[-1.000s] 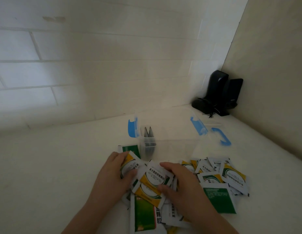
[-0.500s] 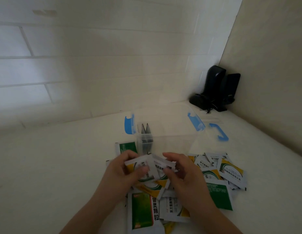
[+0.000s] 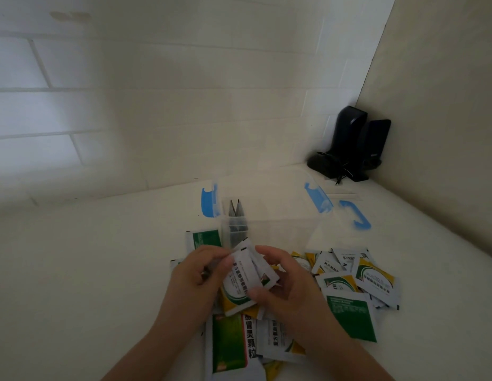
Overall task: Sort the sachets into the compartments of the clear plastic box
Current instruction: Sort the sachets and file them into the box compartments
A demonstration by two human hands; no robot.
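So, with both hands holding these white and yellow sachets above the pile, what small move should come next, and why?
Probably carry the held sachets forward and drop them upright into an unfilled compartment of the clear box. The left hand and right hand already grip a same-kind bundle, the box stands open just behind, and only its left compartment holds dark sachets.

Two hands, left (image 3: 196, 273) and right (image 3: 287, 281), share a few white-and-yellow sachets (image 3: 240, 281). One clear plastic box (image 3: 278, 229) at 12 o'clock contains two dark sachets (image 3: 236, 213). Three green sachets (image 3: 352, 317) show; the loose white-and-yellow ones overlap beyond counting.
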